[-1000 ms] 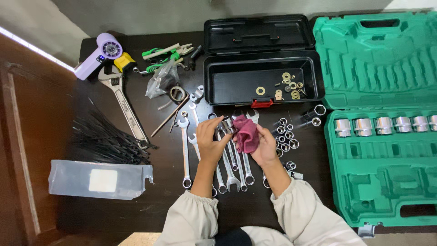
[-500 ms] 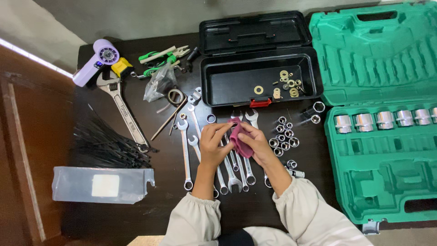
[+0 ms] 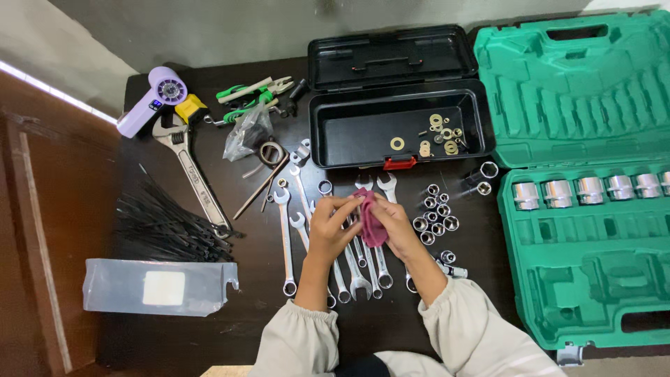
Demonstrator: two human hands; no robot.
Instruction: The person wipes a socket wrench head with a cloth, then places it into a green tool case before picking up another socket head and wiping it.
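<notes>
The rag (image 3: 370, 222), a small maroon cloth, sits bunched between both hands just above the row of spanners (image 3: 335, 244) near the middle of the dark table (image 3: 265, 328). It looks soft and limp, light enough to fold wherever the fingers press, and it should grip well on metal; whatever it may be wrapped round is hidden here, so I cannot tell whether a socket lies inside. A hard, smooth steel piece of that kind would likely be heavy for its size and slippery bare, best taken by its sides through the cloth. The left hand (image 3: 328, 230) comes in from the lower left with wrist straight and fingers curled, its fingertips pinching the rag's upper left edge. The right hand (image 3: 394, 227) meets it from the other side, fingers closed over the cloth and thumb tucked against it (the two sets of fingertips touch or nearly touch at the top). Both forearms, in pale sleeves (image 3: 300, 342), angle inward from the bottom of the view. Just to the right lies a cluster of loose sockets (image 3: 434, 213), and beyond them the open green case (image 3: 579, 279) with a row of large sockets seated in it. Above the hands stands an open black box (image 3: 398, 129) holding washers. To the left are an adjustable wrench (image 3: 188, 164) and a heap of black ties (image 3: 167, 220).
</notes>
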